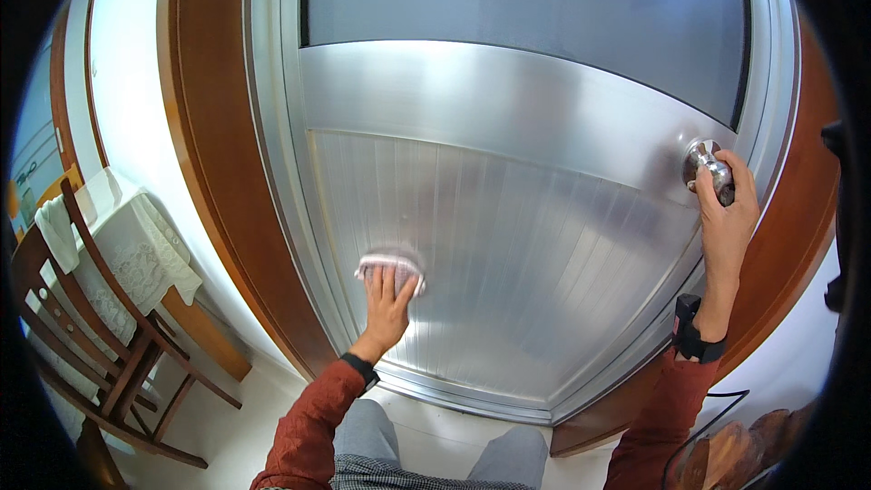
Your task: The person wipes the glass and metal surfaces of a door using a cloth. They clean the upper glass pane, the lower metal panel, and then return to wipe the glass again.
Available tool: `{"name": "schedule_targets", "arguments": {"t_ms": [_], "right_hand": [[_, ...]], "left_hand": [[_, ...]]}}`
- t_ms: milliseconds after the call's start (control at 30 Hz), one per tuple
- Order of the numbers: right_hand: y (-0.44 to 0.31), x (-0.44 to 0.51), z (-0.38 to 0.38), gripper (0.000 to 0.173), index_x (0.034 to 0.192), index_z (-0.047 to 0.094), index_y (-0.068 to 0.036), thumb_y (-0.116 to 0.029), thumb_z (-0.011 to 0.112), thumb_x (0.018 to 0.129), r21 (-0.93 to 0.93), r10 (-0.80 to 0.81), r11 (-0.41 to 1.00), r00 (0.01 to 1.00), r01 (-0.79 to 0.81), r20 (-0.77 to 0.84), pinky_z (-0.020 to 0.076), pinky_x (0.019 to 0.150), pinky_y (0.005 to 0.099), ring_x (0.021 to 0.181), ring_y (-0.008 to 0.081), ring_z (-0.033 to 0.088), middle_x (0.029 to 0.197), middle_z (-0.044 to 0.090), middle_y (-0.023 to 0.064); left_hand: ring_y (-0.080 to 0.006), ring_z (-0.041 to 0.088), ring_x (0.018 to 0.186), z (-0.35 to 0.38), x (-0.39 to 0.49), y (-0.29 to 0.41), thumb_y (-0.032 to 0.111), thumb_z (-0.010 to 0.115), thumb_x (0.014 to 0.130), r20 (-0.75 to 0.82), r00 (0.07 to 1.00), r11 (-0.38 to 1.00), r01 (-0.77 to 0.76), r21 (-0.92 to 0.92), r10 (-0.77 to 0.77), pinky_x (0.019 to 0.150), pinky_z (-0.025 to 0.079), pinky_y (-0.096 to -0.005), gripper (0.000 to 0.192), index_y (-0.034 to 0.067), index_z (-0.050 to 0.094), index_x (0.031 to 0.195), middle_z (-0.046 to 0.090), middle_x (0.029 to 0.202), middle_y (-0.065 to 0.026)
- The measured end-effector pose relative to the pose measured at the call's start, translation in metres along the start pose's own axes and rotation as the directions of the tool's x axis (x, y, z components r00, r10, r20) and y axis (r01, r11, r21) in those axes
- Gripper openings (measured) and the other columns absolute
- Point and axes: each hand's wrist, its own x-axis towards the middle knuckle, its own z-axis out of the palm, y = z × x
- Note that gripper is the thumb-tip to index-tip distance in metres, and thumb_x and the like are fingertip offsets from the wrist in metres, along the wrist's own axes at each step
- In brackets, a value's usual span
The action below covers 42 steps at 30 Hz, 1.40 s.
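Observation:
A metal door with a dark glass pane above and a ribbed lower panel fills the middle of the view. My left hand presses a folded pinkish-white cloth against the left part of the ribbed panel, fingers spread over it. The cloth's upper edge is a little blurred. At the door's right side, my right hand grips a round, shiny metal doorknob, thumb on its left and fingers around its right.
A brown wooden frame surrounds the door. To the left stand a dark wooden chair and a table under a lace cloth. Brown wooden objects and a black cable are at the lower right.

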Motion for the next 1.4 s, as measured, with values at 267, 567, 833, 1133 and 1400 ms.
{"name": "schedule_targets", "arguments": {"t_ms": [267,567,833,1133,1400], "right_hand": [[0.007,0.001,0.005,0.035,0.123,0.070,-0.008,-0.023,0.071,0.091,-0.003,-0.032,0.999,0.999,0.031,-0.020,0.0586,0.082,0.0337,0.104,0.0268,0.070,0.117,0.069,0.0153],[0.024,0.001,0.009,0.037,0.126,0.071,-0.012,-0.028,0.071,0.092,-0.054,-0.021,0.998,1.000,0.020,-0.021,0.0617,0.078,0.0330,0.102,0.0302,0.073,0.120,0.069,0.0192],[0.030,0.001,0.008,0.039,0.130,0.069,-0.017,-0.033,0.071,0.094,-0.115,-0.027,0.993,1.000,0.027,0.007,0.0620,0.079,0.0319,0.103,0.0292,0.073,0.120,0.070,0.0175],[0.049,0.007,0.011,0.038,0.127,0.072,-0.018,-0.038,0.071,0.096,-0.177,-0.145,0.975,0.988,0.134,-0.048,0.0602,0.079,0.0300,0.100,0.0252,0.074,0.112,0.073,0.0151],[0.067,0.011,0.008,0.036,0.129,0.071,-0.021,-0.036,0.071,0.097,-0.195,-0.178,0.965,0.984,0.172,-0.014,0.0585,0.081,0.0267,0.100,0.0192,0.073,0.121,0.072,0.0097]], "left_hand": [[-0.0511,0.027,0.148,-0.043,0.106,-0.066,-0.019,0.055,0.072,-0.108,0.989,0.986,0.118,0.119,-0.106,0.119,0.021,-0.0658,0.075,0.012,0.058,0.140,0.037,0.155,-0.0258],[-0.0567,0.024,0.147,-0.023,0.042,-0.090,-0.014,0.054,0.081,-0.127,0.961,0.958,0.262,0.115,-0.248,0.121,0.022,-0.0631,0.062,0.008,0.056,0.139,0.031,0.157,-0.0309],[-0.0588,0.016,0.149,-0.003,-0.069,-0.059,-0.014,0.054,0.082,0.022,0.915,0.915,0.404,-0.004,-0.404,0.122,0.015,-0.0616,0.070,0.011,0.049,0.148,0.021,0.160,-0.0356],[-0.0590,0.021,0.147,-0.017,0.000,-0.105,-0.014,0.057,0.082,-0.056,0.965,0.955,0.262,0.137,-0.257,0.121,0.023,-0.0593,0.064,0.009,0.054,0.142,0.024,0.158,-0.0368],[-0.0602,0.009,0.150,0.012,-0.124,-0.044,-0.013,0.053,0.083,0.193,0.851,0.868,0.497,0.009,-0.489,0.123,0.011,-0.0620,0.069,0.006,0.044,0.150,0.014,0.160,-0.0408]]}}
